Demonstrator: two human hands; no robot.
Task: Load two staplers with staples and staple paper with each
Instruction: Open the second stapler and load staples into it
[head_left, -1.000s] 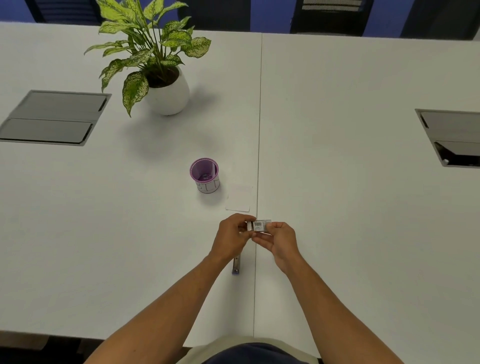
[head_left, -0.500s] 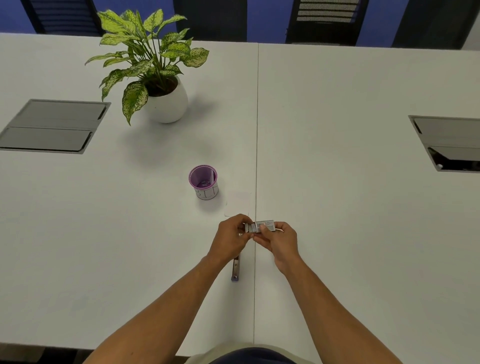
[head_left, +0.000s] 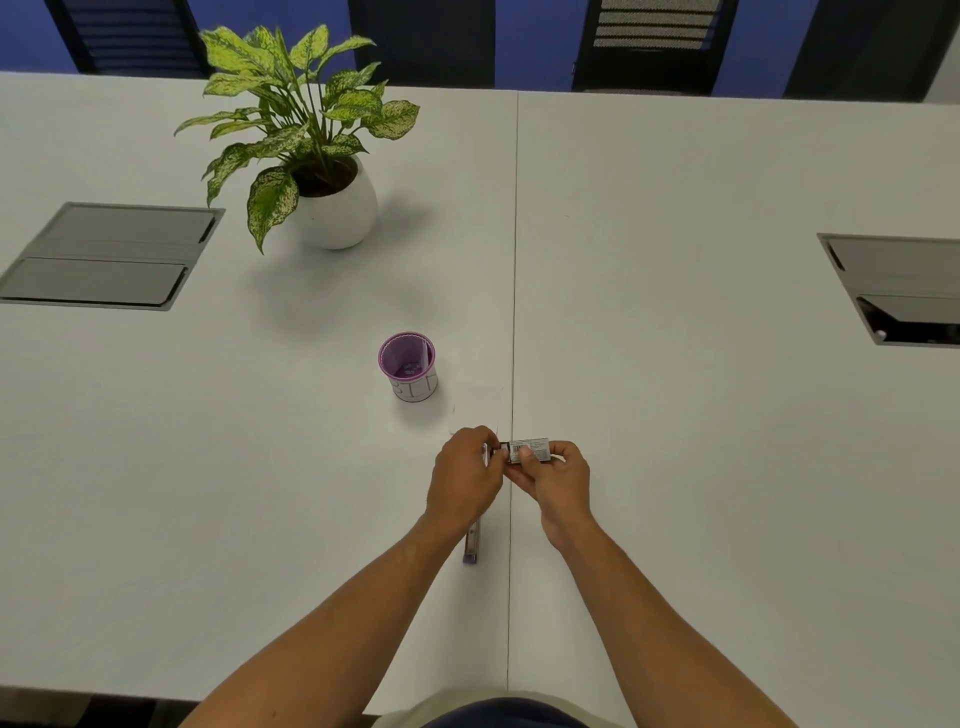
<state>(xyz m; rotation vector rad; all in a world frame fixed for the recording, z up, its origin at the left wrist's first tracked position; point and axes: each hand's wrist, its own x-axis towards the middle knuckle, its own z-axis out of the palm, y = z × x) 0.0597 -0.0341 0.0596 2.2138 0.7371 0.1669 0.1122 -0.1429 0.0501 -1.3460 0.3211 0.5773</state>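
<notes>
A small grey staple box (head_left: 530, 449) with a barcode label is held above the table's centre seam by my right hand (head_left: 558, 478). My left hand (head_left: 465, 473) pinches at the box's left end, where an inner part pokes out. Under my left wrist a purple stapler (head_left: 471, 545) lies on the table, opened out long, mostly hidden by the hand. A white sheet of paper (head_left: 475, 405) lies flat just beyond my hands, faint against the white table. A purple cup (head_left: 407, 366) stands to the left of the paper with something purple at its bottom.
A potted plant in a white pot (head_left: 332, 208) stands at the back left. Grey cable hatches are set into the table at the far left (head_left: 104, 257) and far right (head_left: 898, 286). Dark chairs line the far edge.
The hands stay together on the staple box; the left fingers have drawn its left end slightly outward. The camera view has tilted a little, shifting everything lower in frame.
</notes>
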